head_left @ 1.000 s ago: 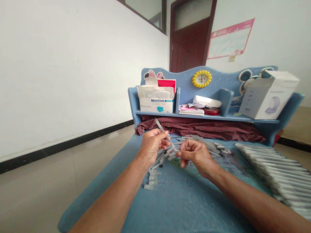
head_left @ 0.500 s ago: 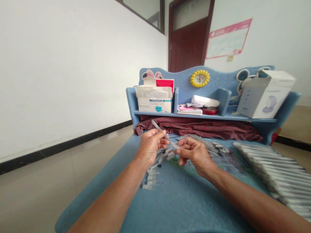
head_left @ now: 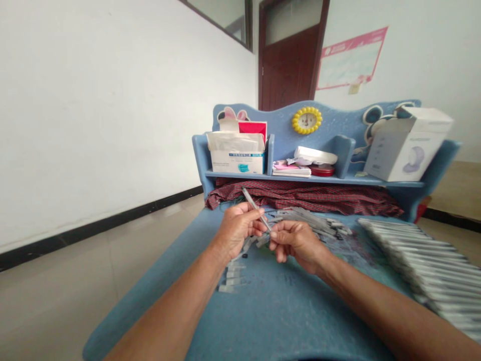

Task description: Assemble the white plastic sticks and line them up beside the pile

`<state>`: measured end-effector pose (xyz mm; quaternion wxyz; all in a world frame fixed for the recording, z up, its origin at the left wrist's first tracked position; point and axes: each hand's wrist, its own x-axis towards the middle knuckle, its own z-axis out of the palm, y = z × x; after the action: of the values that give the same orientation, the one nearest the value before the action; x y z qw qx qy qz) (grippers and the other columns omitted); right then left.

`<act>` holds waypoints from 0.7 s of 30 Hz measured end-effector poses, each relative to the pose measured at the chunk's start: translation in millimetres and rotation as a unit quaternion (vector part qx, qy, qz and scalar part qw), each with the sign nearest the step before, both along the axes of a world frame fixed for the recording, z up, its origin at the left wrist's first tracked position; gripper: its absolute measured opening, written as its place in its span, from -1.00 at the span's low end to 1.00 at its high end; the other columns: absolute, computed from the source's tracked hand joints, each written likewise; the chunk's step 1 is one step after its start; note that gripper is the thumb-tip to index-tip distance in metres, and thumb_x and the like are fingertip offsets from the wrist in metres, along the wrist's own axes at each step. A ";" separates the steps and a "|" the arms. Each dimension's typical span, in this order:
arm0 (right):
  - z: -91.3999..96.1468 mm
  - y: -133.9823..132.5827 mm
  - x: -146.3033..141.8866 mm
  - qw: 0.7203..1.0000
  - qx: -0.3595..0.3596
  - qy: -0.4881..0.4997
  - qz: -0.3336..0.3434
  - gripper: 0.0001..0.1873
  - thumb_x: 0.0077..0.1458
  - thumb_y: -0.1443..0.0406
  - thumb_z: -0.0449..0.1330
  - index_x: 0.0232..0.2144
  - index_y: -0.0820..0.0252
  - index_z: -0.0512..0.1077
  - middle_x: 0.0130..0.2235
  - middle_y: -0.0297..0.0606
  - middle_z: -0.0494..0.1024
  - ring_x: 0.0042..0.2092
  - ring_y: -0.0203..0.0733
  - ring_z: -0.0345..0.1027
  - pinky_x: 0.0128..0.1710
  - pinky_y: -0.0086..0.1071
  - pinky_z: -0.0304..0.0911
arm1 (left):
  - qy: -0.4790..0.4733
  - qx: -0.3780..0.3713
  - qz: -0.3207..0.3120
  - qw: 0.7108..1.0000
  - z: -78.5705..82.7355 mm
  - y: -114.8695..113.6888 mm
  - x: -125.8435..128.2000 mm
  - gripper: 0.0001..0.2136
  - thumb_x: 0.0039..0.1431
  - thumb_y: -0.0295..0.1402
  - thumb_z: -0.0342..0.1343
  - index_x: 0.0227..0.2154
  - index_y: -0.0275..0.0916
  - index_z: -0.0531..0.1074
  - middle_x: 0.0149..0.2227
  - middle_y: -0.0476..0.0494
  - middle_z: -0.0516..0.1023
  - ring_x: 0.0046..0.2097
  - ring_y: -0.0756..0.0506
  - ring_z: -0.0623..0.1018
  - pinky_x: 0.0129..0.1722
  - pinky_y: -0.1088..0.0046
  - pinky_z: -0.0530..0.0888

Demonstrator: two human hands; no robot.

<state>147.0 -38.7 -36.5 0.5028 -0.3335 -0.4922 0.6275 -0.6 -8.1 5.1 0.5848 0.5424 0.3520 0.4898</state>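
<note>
A slim, translucent pen (head_left: 251, 198) slants above the desk, its darker end up and to the left. My left hand (head_left: 240, 225) is closed around its middle, thumb on top. At the lower end of the pen, my right hand (head_left: 295, 240) pinches with thumb and forefinger; the fingertips hide that end. Beneath the hands lie loose clear pen parts (head_left: 246, 244), partly covered by the fingers. Several small clear pieces, perhaps pen caps (head_left: 233, 275), form a column below my left hand.
Behind my right hand is a pile of clear pen parts (head_left: 315, 220). A large stack of pens (head_left: 424, 265) fills the desk's right side. Checked cloth (head_left: 308, 198) lies under the shelf (head_left: 240, 176), which holds a mask box (head_left: 236, 158) and a white carton (head_left: 406, 145).
The pen has tipped a little steeper, its top end now darker. My right hand has closed in on the lower end, moving slightly left and down.
</note>
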 end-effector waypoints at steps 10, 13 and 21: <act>4.6 -2.8 -6.8 0.996 0.045 -0.013 -0.077 -0.67 -0.23 0.18 0.31 -0.55 0.29 0.29 -0.65 -0.37 0.45 -0.72 -0.34 0.30 -0.75 -0.55 0.12 | -0.002 -0.009 0.022 1.000 -2.4 -0.3 3.3 -0.91 -0.03 -0.48 0.15 -0.51 -0.35 0.33 -0.64 -0.06 0.45 -0.62 0.03 0.46 -0.66 0.61 0.41; 10.5 -3.2 -6.7 0.995 0.043 -0.010 -0.087 -0.67 -0.27 0.18 0.31 -0.57 0.28 0.28 -0.68 -0.39 0.43 -0.74 -0.35 0.27 -0.77 -0.56 0.11 | -0.017 -0.019 0.023 0.999 -1.3 -0.3 5.1 -0.92 -0.05 -0.50 0.16 -0.49 -0.36 0.35 -0.59 -0.08 0.48 -0.61 0.03 0.47 -0.65 0.61 0.42; 23.5 3.7 -2.3 0.997 0.026 -0.028 -0.072 -0.59 -0.35 0.11 0.33 -0.59 0.24 0.24 -0.74 -0.47 0.35 -0.77 -0.37 0.22 -0.83 -0.59 0.01 | -0.016 -0.054 0.031 0.998 4.5 4.1 14.9 -0.93 -0.02 -0.61 0.07 -0.53 -0.36 0.37 -0.61 -0.02 0.49 -0.63 0.08 0.45 -0.62 0.65 0.42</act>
<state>144.7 -35.1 -13.0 0.5413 -0.3717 -0.4973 0.5671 14.3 -4.0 9.5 0.6031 0.4907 0.3850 0.4972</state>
